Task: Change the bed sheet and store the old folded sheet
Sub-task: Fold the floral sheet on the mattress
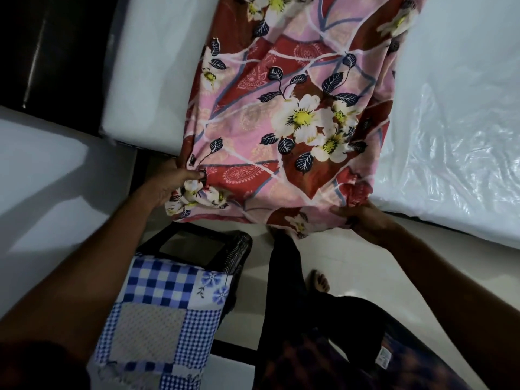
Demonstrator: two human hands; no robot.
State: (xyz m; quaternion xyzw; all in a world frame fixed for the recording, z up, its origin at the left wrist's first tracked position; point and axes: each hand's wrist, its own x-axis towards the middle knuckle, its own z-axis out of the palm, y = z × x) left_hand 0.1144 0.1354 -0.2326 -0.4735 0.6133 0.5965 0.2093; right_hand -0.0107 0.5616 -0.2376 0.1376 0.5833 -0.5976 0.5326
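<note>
The floral sheet's (281, 122) corners are pinched in curled fingers (189, 174) of left hand (168, 187) and right hand (363, 218); it could be skewed by uneven pulling.

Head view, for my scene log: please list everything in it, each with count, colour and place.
floral sheet: one, red and pink with white flowers, lying down the mattress, near end over its edge.
mattress: one, white, under that sheet; clear plastic on its right part.
checked sheet: one, blue and white patchwork, folded, draped over the black stand.
black stand: one, on the floor; stool or basket, cannot tell.
floor: pale tiles.
leg: one, black trousers.
foot: one, bare, on the floor.
left hand: grips the floral sheet's near left corner.
right hand: holds its near right corner.
</note>
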